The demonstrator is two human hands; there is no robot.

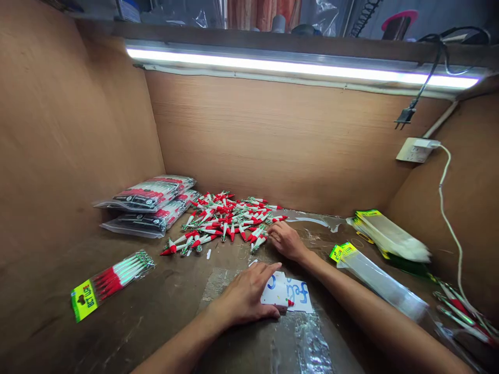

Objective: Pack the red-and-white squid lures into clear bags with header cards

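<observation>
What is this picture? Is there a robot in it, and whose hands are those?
There's no robot here, just a person using two bare hands. There's only one picture, from a camera worn on the person's head, so you look forward and down much as they do.

On the brown table is a pile of red-and-white lures. To the left are stacked plastic bags and a packet of lures. On the right lie flat clear sleeves with yellow-green tops.

The left hand rests on a white block with blue writing. The right hand is at the pile's edge; its fingertips are too hard to see to tell if it holds a lure.
</observation>
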